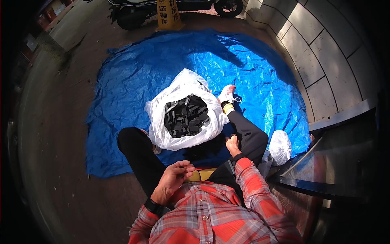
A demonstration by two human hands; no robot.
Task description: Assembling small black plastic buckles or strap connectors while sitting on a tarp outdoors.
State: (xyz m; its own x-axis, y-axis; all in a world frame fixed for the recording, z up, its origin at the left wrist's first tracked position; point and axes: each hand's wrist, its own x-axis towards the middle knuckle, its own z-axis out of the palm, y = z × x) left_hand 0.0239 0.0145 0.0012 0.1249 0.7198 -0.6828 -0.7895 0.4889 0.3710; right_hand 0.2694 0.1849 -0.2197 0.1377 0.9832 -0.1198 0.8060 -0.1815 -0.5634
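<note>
In the head view, a wide, crumpled blue plastic tarp (126,97) is spread over the ground, and a big open white plastic bag (178,143) sits on it, about midway between the tarp's left and right edges and toward its near edge. The mouth gapes upward, and inside it's a jumble of small black angular pieces (186,116)!

Down to the left hand (174,177): over the lap, near side of the bag and well apart from it, fingers bent inward. Whether they pinch anything, I can't tell.

Across to the right hand (233,145), in front of the black-trousered right leg (248,132), right of the bag and apart from it. Those fingers are curled in, a small dark shape (233,136) showing at their far end; gripped or merely behind, I can't tell.

Just beside the bag, a white-and-pink shoe (226,94) over a yellow sock. Out at the tarp's near right corner, a smaller, rounded white plastic bag (280,147). Beyond the far edge, a yellow upright sign (168,16) stands before a dark motorbike (132,18).
</note>
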